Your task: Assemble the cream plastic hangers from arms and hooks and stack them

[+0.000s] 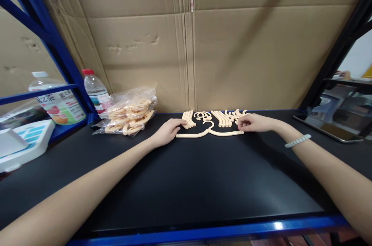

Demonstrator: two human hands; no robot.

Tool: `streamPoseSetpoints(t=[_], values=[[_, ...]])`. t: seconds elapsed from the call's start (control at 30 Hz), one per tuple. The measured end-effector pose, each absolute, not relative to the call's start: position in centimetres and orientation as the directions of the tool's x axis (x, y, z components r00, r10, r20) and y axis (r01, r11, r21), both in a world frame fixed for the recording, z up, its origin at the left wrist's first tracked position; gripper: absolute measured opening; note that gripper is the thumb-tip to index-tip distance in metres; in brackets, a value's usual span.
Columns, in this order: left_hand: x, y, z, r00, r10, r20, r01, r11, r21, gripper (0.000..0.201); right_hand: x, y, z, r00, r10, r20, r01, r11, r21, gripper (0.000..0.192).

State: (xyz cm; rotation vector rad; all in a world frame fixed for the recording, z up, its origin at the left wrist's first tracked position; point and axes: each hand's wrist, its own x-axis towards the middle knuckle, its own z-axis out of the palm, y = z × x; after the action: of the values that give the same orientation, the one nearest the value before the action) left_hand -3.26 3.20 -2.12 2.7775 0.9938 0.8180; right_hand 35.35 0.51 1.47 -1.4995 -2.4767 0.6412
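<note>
A cream plastic clothes hanger (pixel 208 131), made up of a hook and two curved arms, lies flat on the black tabletop. My left hand (pixel 167 133) rests at its left end, fingers stretched out and their tips by a row of loose hanger arms (pixel 189 119). Beside the hanger's right end, my right hand (pixel 253 123) has its fingers curled together; whatever they may hold is hidden. Behind the hanger lie loose hooks (pixel 202 115), a second row of arms (pixel 221 118) and a jumble of small cream connecting pieces (pixel 234 115), partly covered by my right hand.
Clear bags of cream hanger parts (pixel 130 112) are piled at the left, before a red-capped bottle (pixel 95 92). A white tray with blue sections (pixel 31 141) sits further left. A tablet (pixel 325 128) lies at the right. Cardboard (pixel 247 56) walls the back; a blue edge (pixel 209 232) runs along the front.
</note>
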Motion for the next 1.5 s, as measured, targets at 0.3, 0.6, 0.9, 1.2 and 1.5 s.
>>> streamPoseSetpoints(t=[0.3, 0.6, 0.9, 1.2, 1.5], values=[[-3.0, 2.6, -1.8, 0.660, 0.599, 0.454, 0.546, -0.797, 0.258, 0.036, 34.4, 0.2, 1.7, -0.335, 0.921, 0.196, 0.819, 0.388, -0.424, 0.015], [-3.0, 2.6, -1.6, 0.639, 0.602, 0.478, 0.529, -0.796, 0.294, 0.024, 29.0, 1.7, 1.4, -0.362, 0.833, 0.419, 0.779, 0.517, -0.355, 0.019], [-3.2, 2.6, -1.5, 0.611, 0.623, 0.489, 0.526, -0.781, 0.337, 0.018, 24.6, 5.6, 1.8, -0.505, 0.801, 0.321, 0.744, 0.592, -0.309, 0.017], [-3.1, 2.3, -1.1, 0.461, 0.670, 0.581, 0.488, -0.739, 0.465, 0.018, 24.1, 5.9, 1.6, -0.273, 0.859, 0.434, 0.644, 0.498, -0.580, 0.006], [-1.9, 0.9, -0.1, 0.238, 0.746, 0.622, 0.308, -0.665, 0.680, 0.012, 25.2, 1.3, 1.8, -0.030, 0.892, 0.452, 0.222, 0.447, -0.867, 0.035]])
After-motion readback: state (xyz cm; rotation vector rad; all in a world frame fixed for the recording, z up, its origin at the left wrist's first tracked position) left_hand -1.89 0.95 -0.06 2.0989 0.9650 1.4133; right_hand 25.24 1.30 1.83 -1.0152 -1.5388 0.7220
